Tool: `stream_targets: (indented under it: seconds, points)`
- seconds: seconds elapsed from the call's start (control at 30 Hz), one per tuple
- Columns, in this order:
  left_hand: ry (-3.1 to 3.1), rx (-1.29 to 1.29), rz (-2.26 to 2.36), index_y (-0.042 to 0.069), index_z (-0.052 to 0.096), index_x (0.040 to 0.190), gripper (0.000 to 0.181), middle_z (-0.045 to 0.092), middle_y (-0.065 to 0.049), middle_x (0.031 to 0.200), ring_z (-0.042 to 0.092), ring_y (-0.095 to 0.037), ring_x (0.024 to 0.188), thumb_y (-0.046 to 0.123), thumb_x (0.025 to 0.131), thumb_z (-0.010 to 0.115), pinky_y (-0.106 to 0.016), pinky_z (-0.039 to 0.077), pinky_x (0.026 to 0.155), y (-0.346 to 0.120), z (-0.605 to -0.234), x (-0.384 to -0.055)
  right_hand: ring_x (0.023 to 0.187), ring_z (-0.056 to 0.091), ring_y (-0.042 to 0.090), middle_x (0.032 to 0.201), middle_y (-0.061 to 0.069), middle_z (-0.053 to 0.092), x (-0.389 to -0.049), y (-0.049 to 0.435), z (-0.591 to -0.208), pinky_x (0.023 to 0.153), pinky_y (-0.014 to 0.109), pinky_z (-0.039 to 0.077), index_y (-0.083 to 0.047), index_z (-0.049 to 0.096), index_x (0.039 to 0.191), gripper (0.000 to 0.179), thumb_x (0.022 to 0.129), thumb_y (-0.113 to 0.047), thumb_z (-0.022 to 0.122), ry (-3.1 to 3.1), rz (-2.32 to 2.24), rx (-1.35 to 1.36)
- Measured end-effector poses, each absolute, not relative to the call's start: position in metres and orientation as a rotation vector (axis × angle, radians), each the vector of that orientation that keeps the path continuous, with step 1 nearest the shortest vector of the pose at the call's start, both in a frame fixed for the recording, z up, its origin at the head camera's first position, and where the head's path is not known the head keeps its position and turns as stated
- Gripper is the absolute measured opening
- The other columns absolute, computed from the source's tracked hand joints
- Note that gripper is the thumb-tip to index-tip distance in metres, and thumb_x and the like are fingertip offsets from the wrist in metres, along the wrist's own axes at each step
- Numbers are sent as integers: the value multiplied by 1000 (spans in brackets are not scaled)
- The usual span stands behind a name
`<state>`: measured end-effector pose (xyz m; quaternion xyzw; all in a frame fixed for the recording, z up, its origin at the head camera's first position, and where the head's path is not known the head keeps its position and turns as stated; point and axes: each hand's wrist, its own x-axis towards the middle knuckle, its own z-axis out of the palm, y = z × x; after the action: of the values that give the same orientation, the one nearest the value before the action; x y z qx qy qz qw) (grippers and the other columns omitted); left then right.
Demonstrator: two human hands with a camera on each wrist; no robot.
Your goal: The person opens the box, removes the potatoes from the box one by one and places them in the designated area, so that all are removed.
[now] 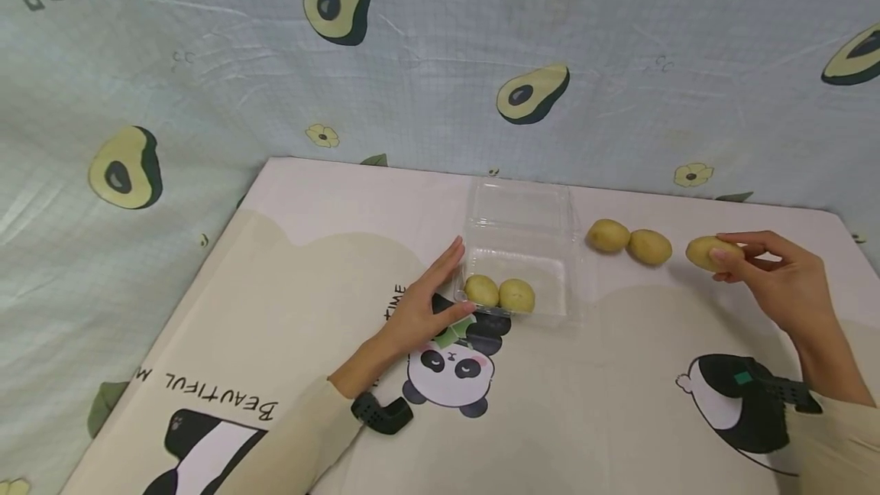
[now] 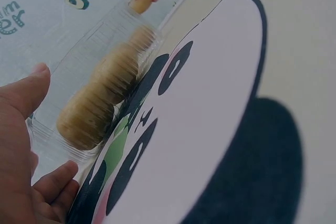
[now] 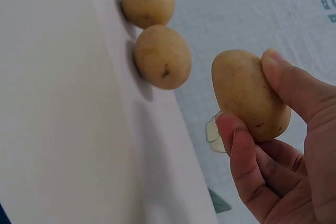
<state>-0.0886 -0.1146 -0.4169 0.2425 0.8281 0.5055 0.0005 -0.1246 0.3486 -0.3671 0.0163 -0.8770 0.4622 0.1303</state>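
Observation:
My right hand [image 1: 794, 285] pinches a potato [image 3: 249, 93] between thumb and fingers, raised over the table's right side. Left of it, two more potatoes [image 1: 609, 236] lie side by side on the table. A clear plastic clamshell box [image 1: 532, 262] stands mid-table with its lid folded back. Inside, two potatoes [image 1: 499, 293] sit along the front left edge. My left hand [image 1: 419, 312] rests at the box's front left corner, fingers straight along the side and thumb at the front. In the left wrist view the potatoes [image 2: 86, 116] show through the ribbed wall.
The table [image 1: 330, 208] has a cloth with printed pandas [image 1: 450, 384] and lettering. Behind it hangs a pale curtain [image 1: 426, 90] with avocado prints, close against the back edge. A black band [image 1: 381, 413] circles the left wrist.

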Motion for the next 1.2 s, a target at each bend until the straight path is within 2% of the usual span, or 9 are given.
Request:
stream_targets:
  seconds: [0.4,0.6,0.77,0.83,0.93,1.03,1.07,1.17,1.2]
  points:
    - [2594,753,1589,13,22,153,83,14,8,159,24,-14,141,53,90,59,-43,24,112,-115,-417,-89,57,66,5,72,-6,60,-135,361,-380,53,13,47,-12,70,110,28,85,-22,74,-2729,1279,-76]
    - [2599,750,1585,14,22,153,84,14,10,158,18,-11,142,53,89,60,-43,23,112,-115,-418,-89,59,65,5,76,-5,57,-137,362,-381,51,21,38,-21,68,112,30,86,-36,71,-2845,1180,-99]
    - [2589,754,1595,13,22,153,82,14,9,158,21,-12,142,39,90,66,-43,24,112,-114,-419,-90,64,60,-4,82,-8,57,-136,362,-384,53,17,42,-17,67,117,37,87,-41,68,-2887,1136,-119]
    - [2589,752,1593,14,21,153,82,13,9,158,20,-11,142,36,90,67,-43,23,112,-114,-418,-90,69,58,-9,93,-7,59,-136,363,-384,55,15,44,-14,65,121,44,88,-43,67,-2914,1100,-130]
    - [2594,747,1589,14,21,154,82,13,10,158,16,-10,142,36,89,67,-43,23,112,-114,-418,-90,92,66,14,125,7,56,-136,364,-383,60,16,42,-14,59,132,54,88,-46,65,-2995,1045,-115]
    - [2598,744,1587,14,22,153,82,13,10,158,16,-10,142,40,89,66,-43,23,113,-115,-418,-89,110,57,42,143,24,40,-136,364,-383,65,20,38,-16,52,138,59,89,-46,64,-3054,1006,-83]
    - [2598,744,1587,14,22,153,82,14,10,158,15,-10,143,42,89,65,-43,23,113,-115,-418,-89,111,57,41,143,27,38,-136,365,-383,65,20,38,-16,52,138,59,89,-45,65,-3059,999,-71]
    - [2597,738,1582,14,22,153,84,13,10,158,15,-10,143,50,89,62,-42,23,113,-115,-418,-89,94,63,7,138,24,44,-136,366,-385,65,15,38,-16,55,134,56,87,-44,67,-3031,986,-72]
    - [2597,736,1579,14,22,153,85,13,10,158,15,-10,143,53,89,60,-42,22,113,-115,-418,-89,91,61,2,137,23,45,-135,366,-386,64,13,39,-15,56,133,56,87,-44,67,-3019,989,-78]
